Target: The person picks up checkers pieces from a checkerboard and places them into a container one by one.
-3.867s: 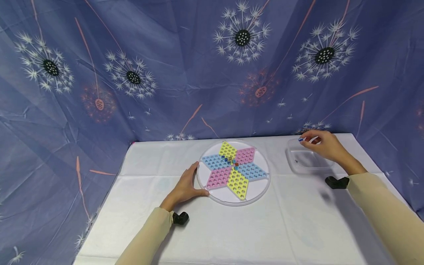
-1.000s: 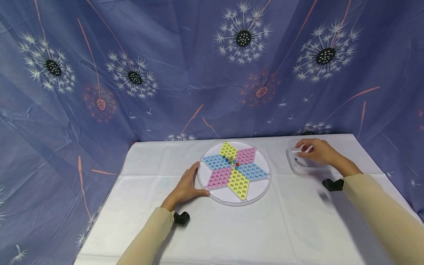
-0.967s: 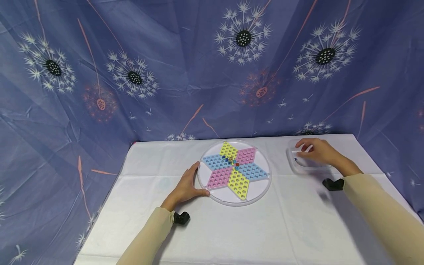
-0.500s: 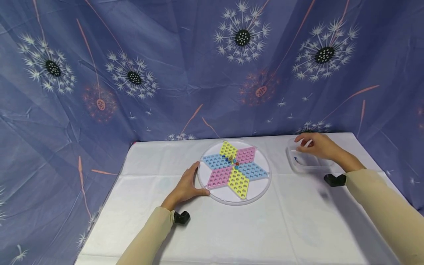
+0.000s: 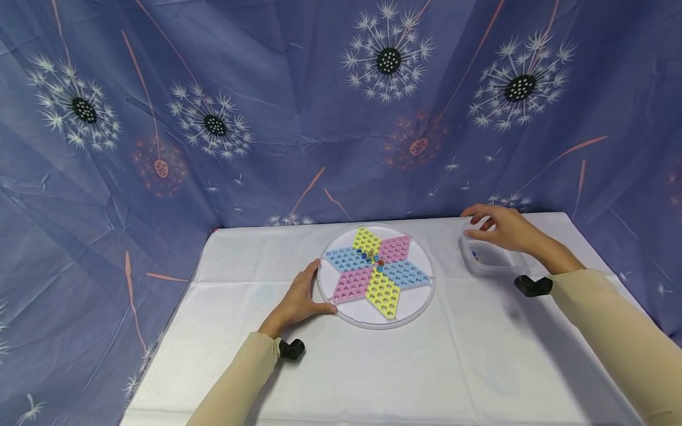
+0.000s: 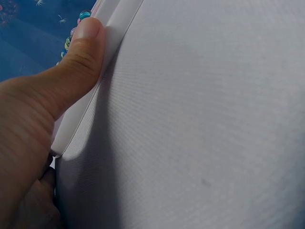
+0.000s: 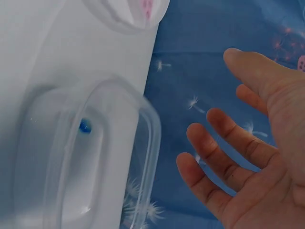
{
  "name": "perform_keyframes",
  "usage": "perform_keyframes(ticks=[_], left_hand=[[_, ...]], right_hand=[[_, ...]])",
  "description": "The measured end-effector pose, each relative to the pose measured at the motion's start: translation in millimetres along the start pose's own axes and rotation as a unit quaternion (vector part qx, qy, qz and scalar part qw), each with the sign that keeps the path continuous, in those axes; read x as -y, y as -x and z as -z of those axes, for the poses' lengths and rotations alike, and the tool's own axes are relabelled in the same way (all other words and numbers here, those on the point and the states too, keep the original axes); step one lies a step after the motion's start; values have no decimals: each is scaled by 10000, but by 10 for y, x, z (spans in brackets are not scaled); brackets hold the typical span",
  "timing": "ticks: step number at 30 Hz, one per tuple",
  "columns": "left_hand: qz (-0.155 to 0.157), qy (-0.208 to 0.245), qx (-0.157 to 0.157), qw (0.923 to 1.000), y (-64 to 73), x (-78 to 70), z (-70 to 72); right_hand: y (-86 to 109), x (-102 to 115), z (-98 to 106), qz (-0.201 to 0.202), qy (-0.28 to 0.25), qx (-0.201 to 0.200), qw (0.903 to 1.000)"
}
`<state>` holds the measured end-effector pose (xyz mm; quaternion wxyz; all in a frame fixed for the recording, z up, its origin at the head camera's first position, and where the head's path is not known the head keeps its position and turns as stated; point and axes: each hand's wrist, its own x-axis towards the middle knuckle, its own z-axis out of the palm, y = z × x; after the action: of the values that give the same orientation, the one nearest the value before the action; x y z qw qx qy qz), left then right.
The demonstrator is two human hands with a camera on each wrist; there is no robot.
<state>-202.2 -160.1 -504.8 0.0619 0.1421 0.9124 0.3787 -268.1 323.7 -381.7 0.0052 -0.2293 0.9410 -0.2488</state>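
A round Chinese checkers board (image 5: 380,322) with a yellow, pink and blue star lies mid-table. Several marbles (image 5: 380,262) sit in its holes around the centre and upper left. At the board's left rim is my left hand (image 5: 298,299), holding the edge between spread thumb and fingers; in the left wrist view the thumb (image 6: 78,62) presses along the rim. My right hand (image 5: 503,228) hovers above the far side of a clear plastic box (image 5: 479,271), fingers loosely bent. Nothing shows between those fingers (image 7: 205,143) in the right wrist view. A blue marble (image 7: 85,126) lies inside the box.
A white cloth (image 5: 405,378) covers the table. Behind it hangs a blue curtain (image 5: 298,118) with a dandelion print, close to the table's back edge. A black wrist camera (image 5: 533,286) sits on the right wrist and another (image 5: 291,349) on the left.
Earlier the right hand pinched a small blue piece above the box, then dipped low into it. Since then it has risen toward the back left, its fingers spreading. The left hand stays put.
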Motion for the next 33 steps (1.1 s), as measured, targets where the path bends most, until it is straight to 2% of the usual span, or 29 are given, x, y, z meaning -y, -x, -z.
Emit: perform_keyframes(ticks=[4,13,25,30,33], left_hand=[[-56,-10,-2,10000,0,-2,3],[-45,-75,-31,10000,1,16,-6],[-33,-124,9,9999,-4,2,2],[74,-142,64,9999,0,-1,6],[15,-112,11,9999,4,-6,8]], right_hand=[[-44,100,-11,127,-24,-83,9999],[-144,369,-49,71,-289,-197,9994],[-299,623,-160,689,-284,-211,9970],[-346,708,-203,804,-336,-85,9962],[-383,759,-234,832,-366,-12,9959]])
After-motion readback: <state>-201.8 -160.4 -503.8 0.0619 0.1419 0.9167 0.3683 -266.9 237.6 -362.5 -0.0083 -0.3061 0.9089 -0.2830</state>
